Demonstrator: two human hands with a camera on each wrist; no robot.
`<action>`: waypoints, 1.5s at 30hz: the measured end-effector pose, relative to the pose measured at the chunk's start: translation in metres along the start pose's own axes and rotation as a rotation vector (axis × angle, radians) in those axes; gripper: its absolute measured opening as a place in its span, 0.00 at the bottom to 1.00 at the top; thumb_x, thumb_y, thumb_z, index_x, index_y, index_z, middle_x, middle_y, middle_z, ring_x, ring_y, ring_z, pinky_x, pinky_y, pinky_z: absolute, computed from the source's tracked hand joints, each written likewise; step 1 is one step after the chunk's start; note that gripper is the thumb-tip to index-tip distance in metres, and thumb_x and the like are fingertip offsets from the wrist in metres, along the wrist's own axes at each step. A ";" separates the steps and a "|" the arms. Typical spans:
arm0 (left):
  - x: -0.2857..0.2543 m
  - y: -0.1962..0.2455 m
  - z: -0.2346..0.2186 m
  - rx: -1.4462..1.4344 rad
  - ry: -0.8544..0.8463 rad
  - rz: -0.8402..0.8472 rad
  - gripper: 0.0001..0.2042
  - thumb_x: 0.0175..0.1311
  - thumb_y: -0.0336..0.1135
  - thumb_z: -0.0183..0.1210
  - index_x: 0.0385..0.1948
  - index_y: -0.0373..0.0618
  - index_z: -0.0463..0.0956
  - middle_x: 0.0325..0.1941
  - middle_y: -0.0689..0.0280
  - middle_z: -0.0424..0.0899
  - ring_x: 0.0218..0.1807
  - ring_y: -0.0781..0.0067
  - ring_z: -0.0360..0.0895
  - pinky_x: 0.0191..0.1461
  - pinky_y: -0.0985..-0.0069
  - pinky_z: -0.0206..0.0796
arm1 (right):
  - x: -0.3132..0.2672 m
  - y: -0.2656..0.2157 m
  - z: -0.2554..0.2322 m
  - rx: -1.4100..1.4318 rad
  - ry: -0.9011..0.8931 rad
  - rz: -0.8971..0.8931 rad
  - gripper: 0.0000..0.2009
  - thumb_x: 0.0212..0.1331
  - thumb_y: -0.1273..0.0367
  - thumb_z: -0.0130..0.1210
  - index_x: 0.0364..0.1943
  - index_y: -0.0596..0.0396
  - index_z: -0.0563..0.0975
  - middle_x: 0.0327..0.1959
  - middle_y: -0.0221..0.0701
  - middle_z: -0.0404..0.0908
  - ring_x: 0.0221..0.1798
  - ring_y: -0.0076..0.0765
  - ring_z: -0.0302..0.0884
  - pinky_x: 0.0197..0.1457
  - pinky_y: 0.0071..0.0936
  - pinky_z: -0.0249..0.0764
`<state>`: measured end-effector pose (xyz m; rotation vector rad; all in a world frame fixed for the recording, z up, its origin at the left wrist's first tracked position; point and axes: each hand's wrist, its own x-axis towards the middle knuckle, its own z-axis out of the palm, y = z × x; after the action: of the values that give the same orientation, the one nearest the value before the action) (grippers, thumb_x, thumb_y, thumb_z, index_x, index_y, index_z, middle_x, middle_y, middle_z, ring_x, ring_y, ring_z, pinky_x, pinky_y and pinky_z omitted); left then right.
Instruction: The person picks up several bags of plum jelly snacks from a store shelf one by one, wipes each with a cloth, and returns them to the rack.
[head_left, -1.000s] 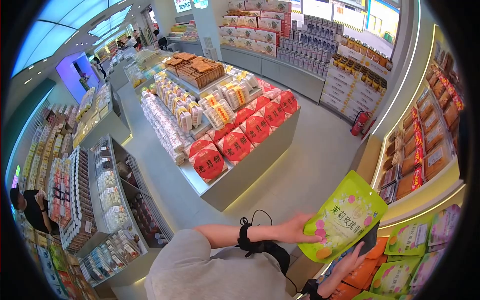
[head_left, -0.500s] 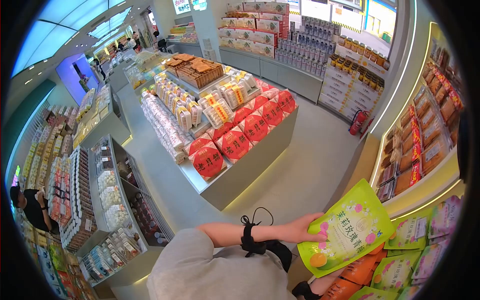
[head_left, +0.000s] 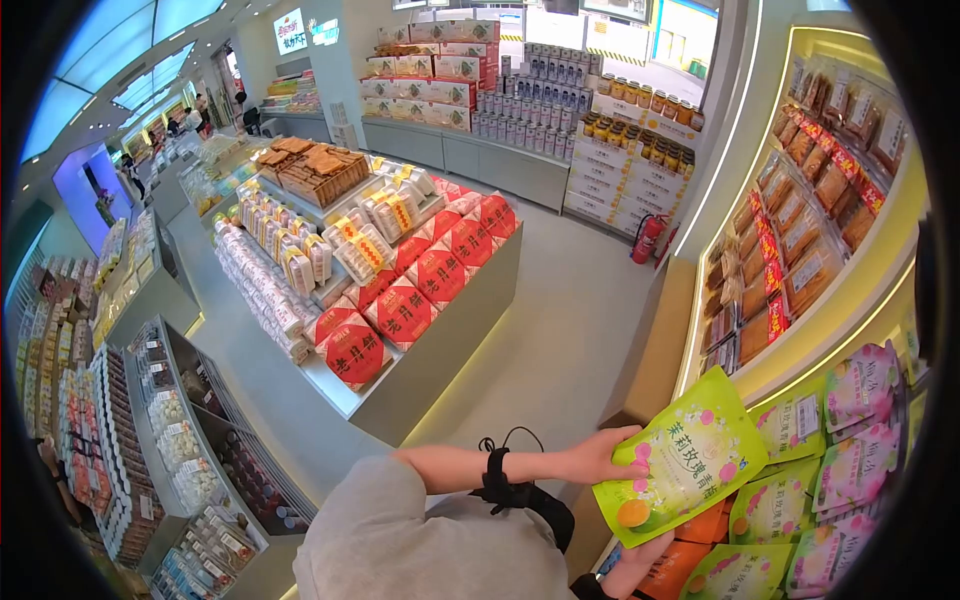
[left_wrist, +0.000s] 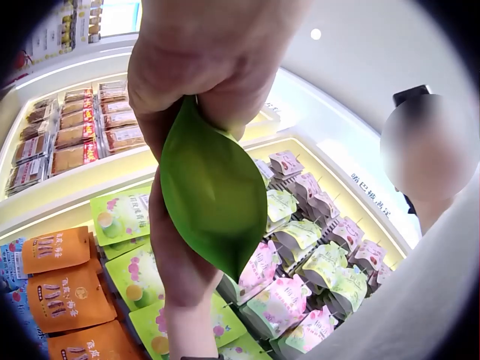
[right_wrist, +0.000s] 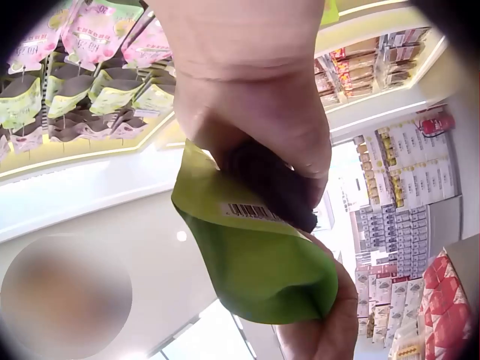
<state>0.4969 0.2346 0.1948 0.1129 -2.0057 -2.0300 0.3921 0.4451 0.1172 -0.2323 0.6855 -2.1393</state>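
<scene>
– What do the hands hold?
– Left hand [head_left: 600, 458] and right hand [head_left: 634, 565] both grip the glossy green snack pouch [head_left: 680, 462], fingers curled round it, just before the shelf [head_left: 850, 335] edge.

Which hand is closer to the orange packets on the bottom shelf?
Right. The right hand is under the green pouch, just beside the orange packets; the left hand grips the pouch's upper left edge, farther up.
</scene>
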 end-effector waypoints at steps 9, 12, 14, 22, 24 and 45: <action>-0.069 0.005 0.005 -0.072 0.057 0.085 0.30 0.62 0.45 0.64 0.60 0.36 0.64 0.52 0.58 0.78 0.55 0.72 0.73 0.59 0.72 0.65 | -0.032 0.023 0.034 -0.024 -0.198 -0.091 0.35 0.66 0.46 0.43 0.68 0.56 0.59 0.69 0.39 0.63 0.68 0.49 0.62 0.71 0.46 0.59; -0.122 0.015 -0.003 -0.151 0.190 0.023 0.31 0.62 0.45 0.64 0.61 0.36 0.64 0.53 0.58 0.78 0.55 0.72 0.72 0.60 0.72 0.65 | -0.050 0.049 0.031 -0.022 -0.243 -0.033 0.34 0.66 0.46 0.43 0.68 0.56 0.59 0.69 0.39 0.63 0.68 0.49 0.63 0.71 0.46 0.59; -0.155 0.025 -0.012 -0.096 0.224 0.031 0.31 0.62 0.45 0.64 0.61 0.36 0.63 0.54 0.59 0.78 0.56 0.72 0.72 0.60 0.73 0.65 | -0.052 0.059 0.044 -0.030 -0.285 -0.001 0.34 0.66 0.47 0.44 0.68 0.56 0.59 0.68 0.39 0.64 0.67 0.49 0.64 0.71 0.46 0.60; -0.272 0.038 -0.051 -0.051 0.332 0.036 0.31 0.63 0.47 0.62 0.62 0.38 0.64 0.55 0.59 0.77 0.55 0.73 0.73 0.59 0.73 0.65 | -0.071 0.152 0.099 -0.071 -0.367 0.085 0.33 0.66 0.49 0.45 0.67 0.57 0.60 0.67 0.39 0.66 0.66 0.49 0.66 0.70 0.46 0.62; -0.307 0.042 -0.059 -0.004 0.281 -0.029 0.30 0.63 0.46 0.62 0.62 0.38 0.64 0.54 0.61 0.78 0.53 0.74 0.73 0.58 0.73 0.66 | -0.156 0.173 0.004 -0.085 -0.357 0.107 0.32 0.66 0.49 0.45 0.67 0.57 0.61 0.67 0.39 0.66 0.65 0.49 0.66 0.69 0.46 0.62; -0.327 0.044 -0.079 0.069 0.264 -0.127 0.29 0.62 0.47 0.63 0.61 0.39 0.66 0.50 0.59 0.81 0.51 0.73 0.76 0.54 0.73 0.69 | -0.141 0.165 0.124 0.035 0.074 -0.160 0.22 0.71 0.63 0.42 0.64 0.61 0.64 0.62 0.40 0.71 0.62 0.42 0.70 0.66 0.39 0.65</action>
<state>0.8362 0.2419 0.1890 0.5068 -1.9433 -1.9028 0.6406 0.4271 0.1400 -0.1956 0.6909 -2.3200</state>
